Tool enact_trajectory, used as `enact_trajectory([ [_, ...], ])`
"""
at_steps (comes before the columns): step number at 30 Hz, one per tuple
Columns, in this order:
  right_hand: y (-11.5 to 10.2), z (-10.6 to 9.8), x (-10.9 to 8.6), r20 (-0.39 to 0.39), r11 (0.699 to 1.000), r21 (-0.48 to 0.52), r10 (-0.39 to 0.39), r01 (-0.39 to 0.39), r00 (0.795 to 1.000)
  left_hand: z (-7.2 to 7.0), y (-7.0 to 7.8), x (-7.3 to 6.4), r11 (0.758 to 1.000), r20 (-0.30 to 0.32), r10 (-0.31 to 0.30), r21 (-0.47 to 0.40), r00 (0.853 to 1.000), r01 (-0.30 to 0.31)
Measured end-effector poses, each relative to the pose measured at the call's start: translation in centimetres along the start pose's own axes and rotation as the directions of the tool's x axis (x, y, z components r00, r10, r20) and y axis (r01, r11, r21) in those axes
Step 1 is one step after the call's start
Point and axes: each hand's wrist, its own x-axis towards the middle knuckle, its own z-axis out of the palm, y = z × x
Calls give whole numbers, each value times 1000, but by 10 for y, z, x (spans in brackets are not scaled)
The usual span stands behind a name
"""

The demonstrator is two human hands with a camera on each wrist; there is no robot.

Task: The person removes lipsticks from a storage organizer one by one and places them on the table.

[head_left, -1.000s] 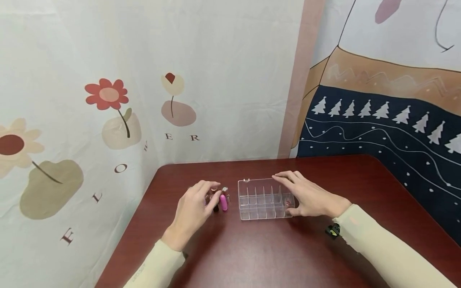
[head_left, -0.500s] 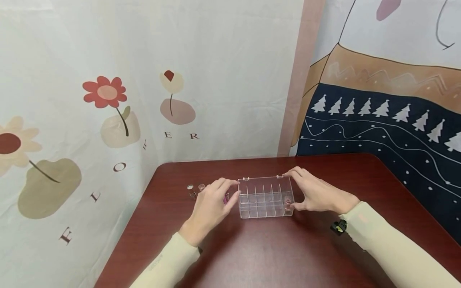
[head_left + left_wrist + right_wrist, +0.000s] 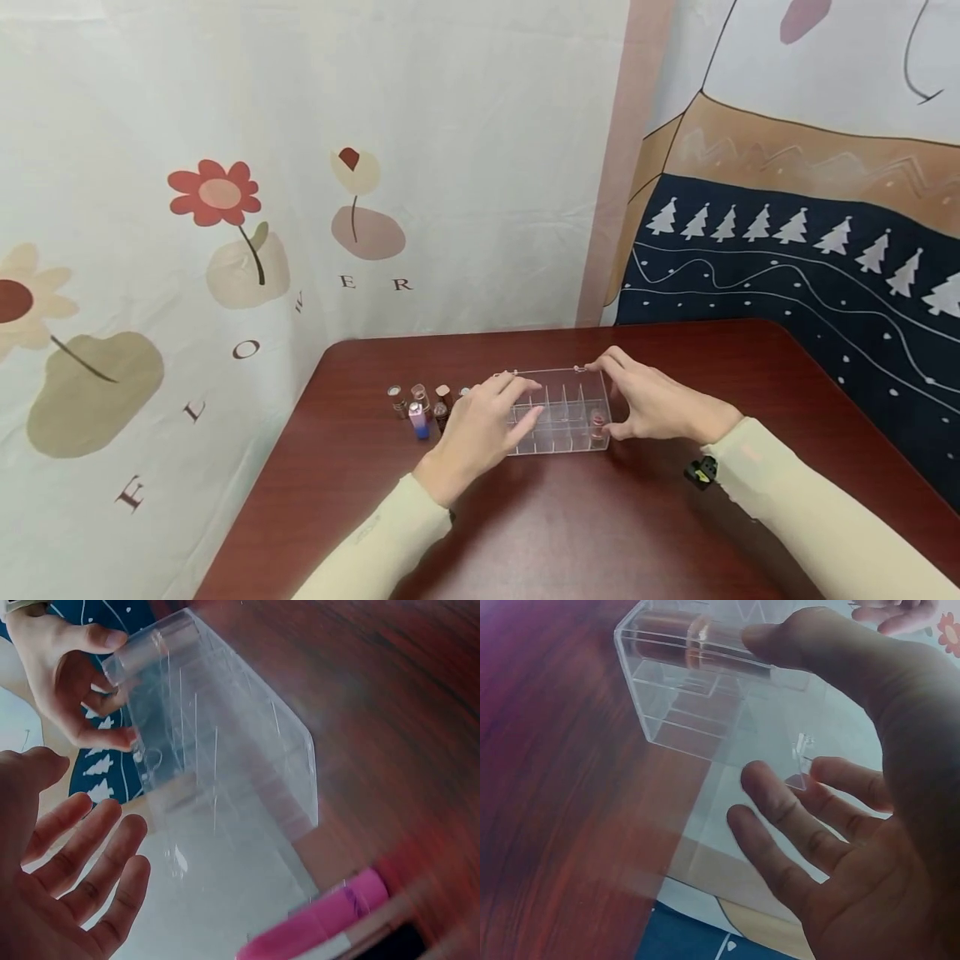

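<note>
A clear divided plastic box [image 3: 558,435] with its lid raised stands mid-table. My right hand [image 3: 651,402] grips its right end, thumb at the front and fingertips at the back upper corner. Inside the rightmost compartment stands a small cylinder [image 3: 667,639] with a copper-coloured band, like a lipstick tube. My left hand [image 3: 474,429], fingers loosely spread, is over the box's left part in the head view. It holds nothing, and the left wrist view shows a gap between its fingers and the box. A pink tube [image 3: 319,919] lies beside the box, hidden by the hand in the head view.
Left of the box several small cosmetic tubes stand together, among them a pink-and-blue one [image 3: 418,421] and a dark one [image 3: 441,414]. The reddish-brown table [image 3: 570,525] meets a printed cloth [image 3: 480,167] at the back and sides.
My left hand has moved right from the small tubes to over the box's left part, uncovering several tubes. My right hand stays at the box's right end, its fingers shifted slightly right along the back edge.
</note>
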Motion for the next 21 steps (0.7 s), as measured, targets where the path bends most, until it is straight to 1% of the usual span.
enact_trajectory([
  [6, 2, 4, 2, -10, 1000, 7, 13, -13, 1000, 13, 9, 4, 999, 83, -12, -31, 996, 14],
  [11, 6, 5, -1, -4, 998, 56, 25, -25, 1000, 23, 19, 10, 999, 138, -7, -43, 990, 13],
  [16, 8, 4, -2, -16, 998, 63, 21, -20, 1000, 33, 27, 17, 998, 168, -13, -61, 986, 24],
  [21, 9, 4, -2, -29, 998, 56, 1, 1, 1000, 41, 35, 23, 996, 188, -38, -67, 981, 52],
])
